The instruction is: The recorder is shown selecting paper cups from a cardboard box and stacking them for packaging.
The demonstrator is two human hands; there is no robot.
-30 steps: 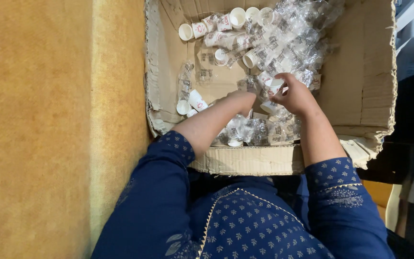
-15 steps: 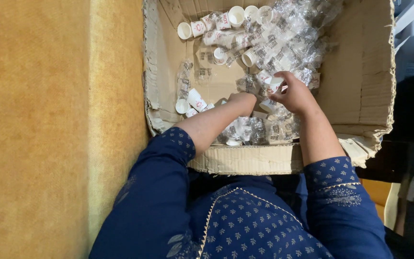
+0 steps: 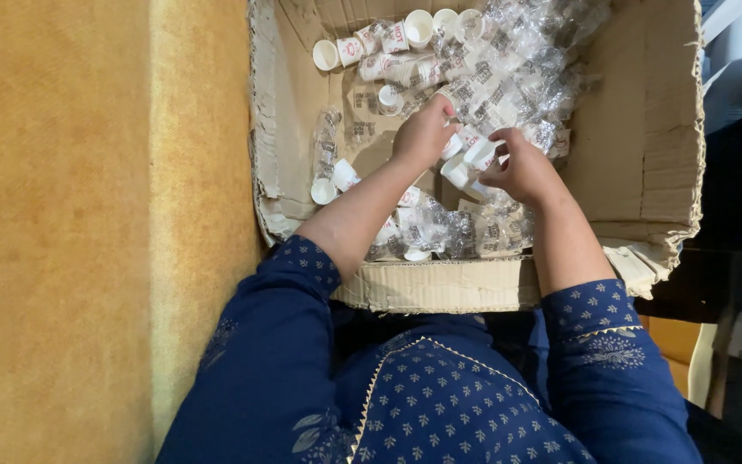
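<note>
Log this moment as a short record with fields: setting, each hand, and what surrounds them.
setting: open cardboard box beside an ochre surface
contents: small white paper cups, many in clear plastic wrap
left hand: inside the box, on the wrapped cups
right hand: inside the box, fingers closed on a few white cups
clothing: dark blue patterned sleeves

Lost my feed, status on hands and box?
Both hands gripping small white paper cups. Open brown cardboard box. Crinkled clear plastic wrappers crowd around.
</note>
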